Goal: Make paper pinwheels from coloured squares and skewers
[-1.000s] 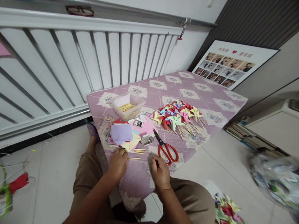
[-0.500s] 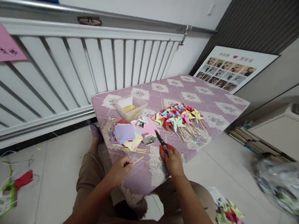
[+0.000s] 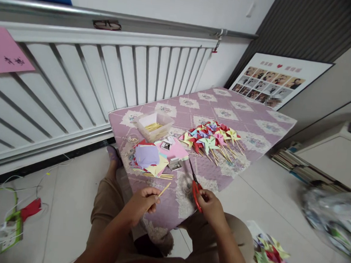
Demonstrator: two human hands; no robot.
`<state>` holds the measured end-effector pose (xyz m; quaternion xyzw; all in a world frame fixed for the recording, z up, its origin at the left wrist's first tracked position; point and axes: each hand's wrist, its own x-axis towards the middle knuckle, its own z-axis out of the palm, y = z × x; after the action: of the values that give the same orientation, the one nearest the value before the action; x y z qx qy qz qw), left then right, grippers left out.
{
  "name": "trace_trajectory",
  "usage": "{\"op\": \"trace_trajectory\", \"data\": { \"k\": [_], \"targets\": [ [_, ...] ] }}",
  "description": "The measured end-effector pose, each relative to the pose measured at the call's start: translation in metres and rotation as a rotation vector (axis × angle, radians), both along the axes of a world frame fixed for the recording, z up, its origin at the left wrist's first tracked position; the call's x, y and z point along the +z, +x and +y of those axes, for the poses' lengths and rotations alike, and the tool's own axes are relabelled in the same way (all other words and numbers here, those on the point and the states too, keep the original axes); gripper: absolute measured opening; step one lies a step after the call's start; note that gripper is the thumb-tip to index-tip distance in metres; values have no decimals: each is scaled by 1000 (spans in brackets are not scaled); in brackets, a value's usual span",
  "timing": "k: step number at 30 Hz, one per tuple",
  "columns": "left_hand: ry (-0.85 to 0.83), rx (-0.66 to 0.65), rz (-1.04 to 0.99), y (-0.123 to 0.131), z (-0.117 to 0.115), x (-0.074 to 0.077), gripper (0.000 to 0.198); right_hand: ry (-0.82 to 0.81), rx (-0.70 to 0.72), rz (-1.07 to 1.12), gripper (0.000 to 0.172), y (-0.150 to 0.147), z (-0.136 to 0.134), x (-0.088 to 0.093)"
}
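Observation:
My left hand [image 3: 147, 201] pinches a thin wooden stick [image 3: 164, 189], its free end angled up to the right. Red-handled scissors [image 3: 196, 188] with dark blades are gripped in my right hand [image 3: 210, 206]; they are seen edge-on, blades pointing away from me. Just beyond my left hand lie a few more wooden sticks [image 3: 157, 176] and a stack of coloured paper squares [image 3: 146, 155], purple on top. Small boxes with dark pictures, one of them a grey box [image 3: 175, 164], rest beside the paper. Finished paper pinwheels [image 3: 209, 140] on sticks are heaped to the right.
A clear plastic box [image 3: 154, 124] holding sticks stands on the patterned tablecloth [image 3: 236, 115]. A white radiator [image 3: 107, 70] runs along the wall. More pinwheels [image 3: 275, 256] sit low at the right, and a power strip [image 3: 12, 230] lies on the floor at left.
The scissors have turned from lying broadside to edge-on, and my right hand has moved slightly nearer to me and right. My left hand has rolled a little, still holding the stick.

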<state>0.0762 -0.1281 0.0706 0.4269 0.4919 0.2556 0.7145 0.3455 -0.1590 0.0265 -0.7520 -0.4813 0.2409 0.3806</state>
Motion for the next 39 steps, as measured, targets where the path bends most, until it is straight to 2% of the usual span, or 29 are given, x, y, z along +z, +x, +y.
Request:
{"op": "trace_trajectory", "data": {
  "k": [2, 4, 5, 6, 8, 10, 14, 22, 28, 31, 35, 39],
  "targets": [
    [-6, -7, -11, 2, -1, 2, 24, 5, -2, 168, 34, -14, -16, 13],
    [-9, -10, -17, 4, -2, 4, 25, 94, -66, 728, 33, -31, -28, 28],
    [-8, -9, -20, 5, -3, 6, 25, 138, -68, 940, 36, -40, -32, 36],
    [-7, -8, -24, 5, -4, 8, 26, 146, -41, 1088, 37, -50, -36, 42],
    [-8, -5, -37, 7, -6, 13, 26, 115, 8, 1239, 43, -66, -39, 52],
    [-13, -10, -51, 8, -8, 16, 28, 105, 20, 1241, 51, -80, -37, 58],
    [-18, -35, -66, 9, -11, 23, 29, 117, -36, 1093, 64, -96, -26, 66],
    [15, -65, -44, 9, -15, 25, 23, 171, 36, 978, 58, -110, -9, 79],
    [90, -139, 35, 5, -9, 22, 19, 166, 35, 877, 56, -112, -7, 77],
    [154, -155, 48, 7, -5, 26, 18, 163, 33, 837, 56, -115, -7, 78],
    [160, -155, 21, 14, -1, 31, 14, 156, 49, 802, 57, -118, -8, 79],
    [155, -147, 41, 16, 3, 26, 12, 120, 91, 799, 52, -110, -15, 69]
  ]
}}
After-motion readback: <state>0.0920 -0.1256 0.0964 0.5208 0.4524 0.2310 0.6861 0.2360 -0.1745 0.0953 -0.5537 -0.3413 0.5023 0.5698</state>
